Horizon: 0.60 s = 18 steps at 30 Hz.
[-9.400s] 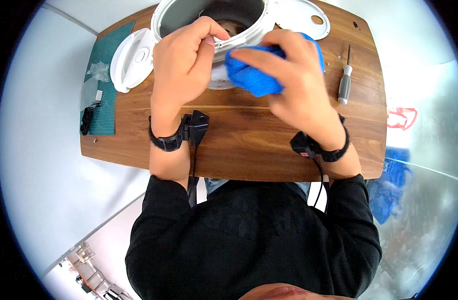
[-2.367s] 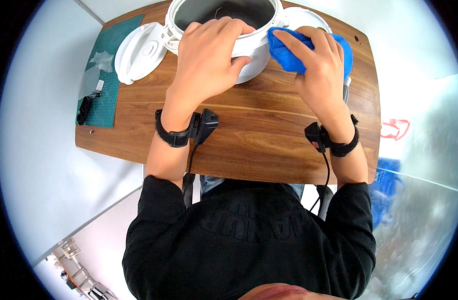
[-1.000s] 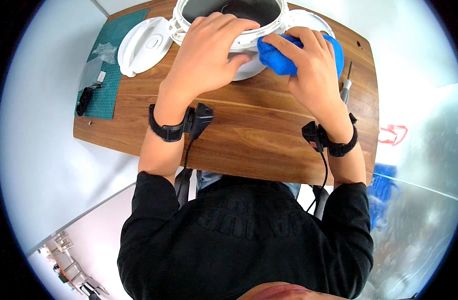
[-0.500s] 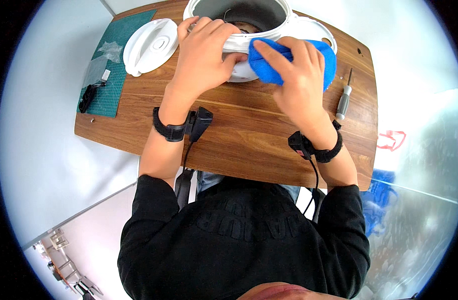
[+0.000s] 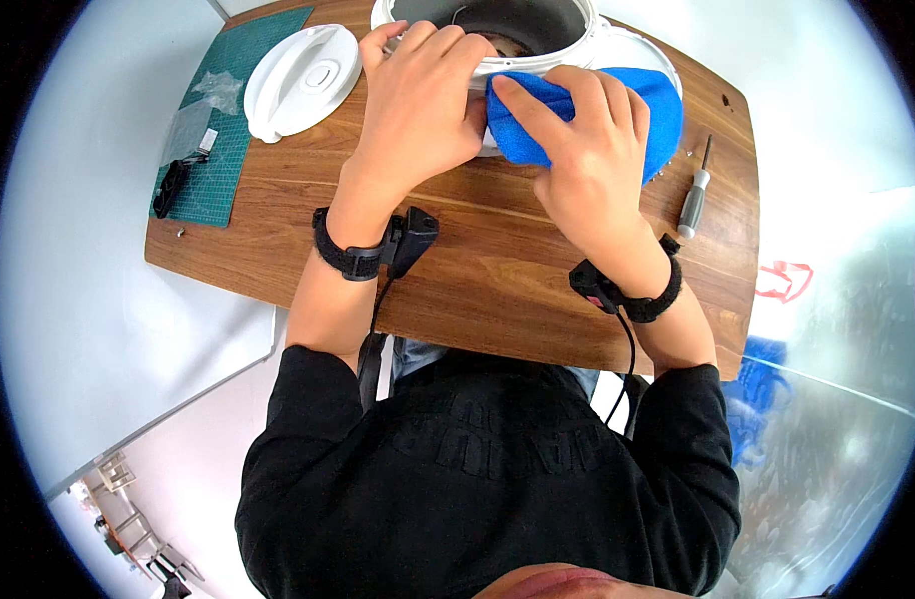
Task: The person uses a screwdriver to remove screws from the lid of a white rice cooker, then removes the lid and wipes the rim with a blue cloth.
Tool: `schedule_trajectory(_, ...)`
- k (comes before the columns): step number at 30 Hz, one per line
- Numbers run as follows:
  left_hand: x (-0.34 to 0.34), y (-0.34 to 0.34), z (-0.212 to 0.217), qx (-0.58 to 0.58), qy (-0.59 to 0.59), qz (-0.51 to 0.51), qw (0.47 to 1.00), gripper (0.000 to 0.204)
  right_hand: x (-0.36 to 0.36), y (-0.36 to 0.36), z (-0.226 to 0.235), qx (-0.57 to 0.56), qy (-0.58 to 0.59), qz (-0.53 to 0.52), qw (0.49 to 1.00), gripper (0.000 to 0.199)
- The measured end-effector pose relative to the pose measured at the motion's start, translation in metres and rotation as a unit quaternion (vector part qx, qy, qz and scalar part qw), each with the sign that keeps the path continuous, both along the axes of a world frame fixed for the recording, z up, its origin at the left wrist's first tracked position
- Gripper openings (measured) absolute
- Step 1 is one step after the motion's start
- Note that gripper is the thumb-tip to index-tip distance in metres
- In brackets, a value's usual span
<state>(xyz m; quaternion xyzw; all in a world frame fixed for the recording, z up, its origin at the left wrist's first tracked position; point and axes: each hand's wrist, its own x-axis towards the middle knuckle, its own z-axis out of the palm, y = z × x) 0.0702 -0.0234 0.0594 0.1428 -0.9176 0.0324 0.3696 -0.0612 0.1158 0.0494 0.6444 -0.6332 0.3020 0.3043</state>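
A white round rice cooker body [image 5: 589,40] with a dark grey inside stands at the far middle of the table, partly cut off by the picture's upper edge. My left hand [image 5: 423,105] grips its near rim, fingers over the edge and thumb down on the outer side. In my right hand [image 5: 595,150] is a blue cloth [image 5: 660,115], bunched under the fingers and held against the cooker's front outer wall. The cloth and both hands hide most of that wall.
A white oval lid [image 5: 290,95] lies partly on a green cutting mat [image 5: 213,190], near clear plastic wrap [image 5: 218,92] and a black cable [image 5: 171,188]. Right of the cloth lies a screwdriver [image 5: 693,205], with small screws close by. Behind the cloth shows a white rounded part [image 5: 632,52].
My right hand and the cloth's near end have shifted slightly left along the cooker wall, closer to my left hand. The cloth spreads wider to the right. My left hand still grips the rim.
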Motion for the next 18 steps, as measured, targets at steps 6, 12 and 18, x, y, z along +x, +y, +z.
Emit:
schedule_trajectory(6,0.003,0.0,0.0,0.001,-0.001,-0.012,1.0,0.031,-0.015,0.014,-0.002,0.033,-0.021,0.009,0.999,0.055)
schedule_trajectory(12,0.001,-0.003,0.0,0.011,-0.007,-0.01,1.0,0.033,-0.033,0.018,-0.007,0.021,-0.052,-0.01,0.998,0.065)
schedule_trajectory(18,-0.001,-0.001,-0.001,0.01,0.009,-0.017,1.0,0.032,-0.039,0.019,-0.01,0.019,-0.057,-0.025,0.998,0.068)
